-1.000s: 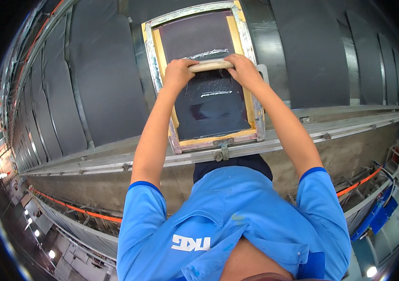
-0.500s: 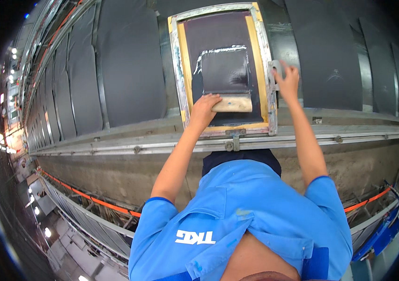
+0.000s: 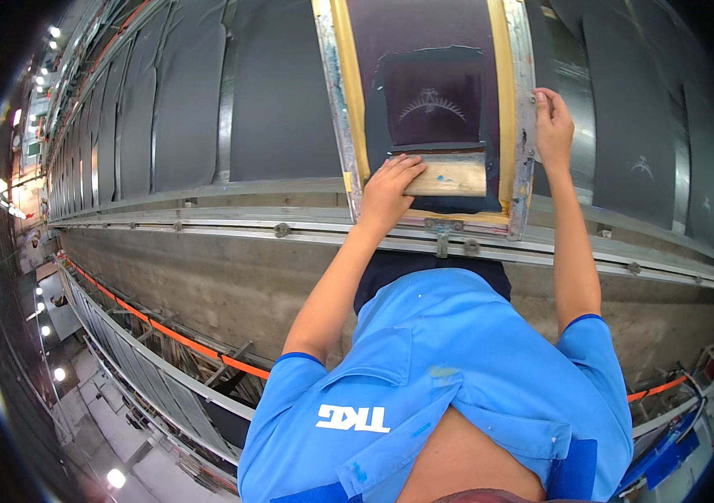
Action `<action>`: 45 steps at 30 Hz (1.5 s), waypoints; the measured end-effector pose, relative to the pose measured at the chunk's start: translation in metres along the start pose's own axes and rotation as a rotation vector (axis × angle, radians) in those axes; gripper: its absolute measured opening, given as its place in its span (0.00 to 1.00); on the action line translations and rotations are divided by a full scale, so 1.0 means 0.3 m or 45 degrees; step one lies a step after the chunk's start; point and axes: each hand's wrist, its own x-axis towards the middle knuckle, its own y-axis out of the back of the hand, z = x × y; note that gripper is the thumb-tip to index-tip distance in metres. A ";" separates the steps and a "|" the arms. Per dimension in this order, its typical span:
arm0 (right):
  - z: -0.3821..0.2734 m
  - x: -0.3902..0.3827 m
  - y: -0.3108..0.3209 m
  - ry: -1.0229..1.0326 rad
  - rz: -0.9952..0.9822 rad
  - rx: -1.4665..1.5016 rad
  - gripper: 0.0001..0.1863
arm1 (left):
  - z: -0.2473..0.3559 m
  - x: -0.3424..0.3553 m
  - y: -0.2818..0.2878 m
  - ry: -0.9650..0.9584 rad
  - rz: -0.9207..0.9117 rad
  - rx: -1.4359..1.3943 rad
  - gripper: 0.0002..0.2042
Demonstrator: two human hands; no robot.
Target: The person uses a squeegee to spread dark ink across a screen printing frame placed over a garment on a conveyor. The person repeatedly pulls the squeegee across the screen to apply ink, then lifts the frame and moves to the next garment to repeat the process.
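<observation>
A metal printing screen (image 3: 518,193) lined with yellow tape spans the top centre; dark ink surrounds a purplish square (image 3: 432,88) bearing a pale crescent-shaped pattern. Near the screen's lower end lies a squeegee (image 3: 449,176) with a wooden handle. My left hand (image 3: 390,184) has its fingers wrapped over that handle's left end. My right hand (image 3: 555,130) is closed on the screen's right edge, fingertips curled at the metal frame.
Dark grey panels (image 3: 277,101) line a long bench on both sides, one at right (image 3: 629,101) marked with a small white motif. A metal rail (image 3: 332,233) with knobs runs along the near edge. Behind me are a railing (image 3: 164,377) and orange hose (image 3: 173,329).
Both hands held the squeegee; my right hand has released it and moved to the screen's right edge. The squeegee has come toward me to the screen's lower end. The view has shifted.
</observation>
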 end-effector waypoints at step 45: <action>-0.466 -0.290 -1.179 0.458 -0.730 -0.465 0.23 | -1.054 0.343 0.654 0.092 -0.316 0.253 0.23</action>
